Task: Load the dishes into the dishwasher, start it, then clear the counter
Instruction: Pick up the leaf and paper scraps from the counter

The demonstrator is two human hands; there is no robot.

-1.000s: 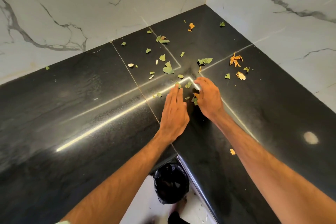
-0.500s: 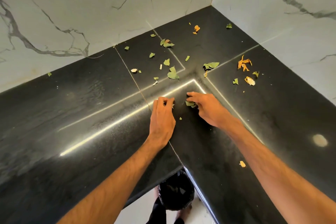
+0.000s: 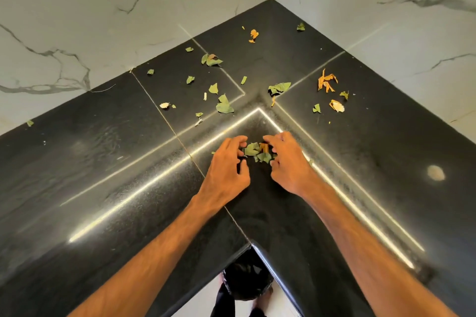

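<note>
glossy black stone corner tabletop [image 3: 103, 188], left hand [image 3: 226, 168] and right hand [image 3: 289, 166] curl their fingers round a small heap of green and orange leaf scraps [image 3: 257, 153] between them, loose leaf bits [image 3: 224, 107] scattered beyond

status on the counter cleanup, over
Left hand and right hand cupped round leaf pile on black counter. Loose green leaf scraps and orange bits lie beyond, uncollected. Lined bin below corner.

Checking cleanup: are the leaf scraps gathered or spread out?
Mostly spread: scraps dot the counter; one small pile between left hand and right hand.
</note>
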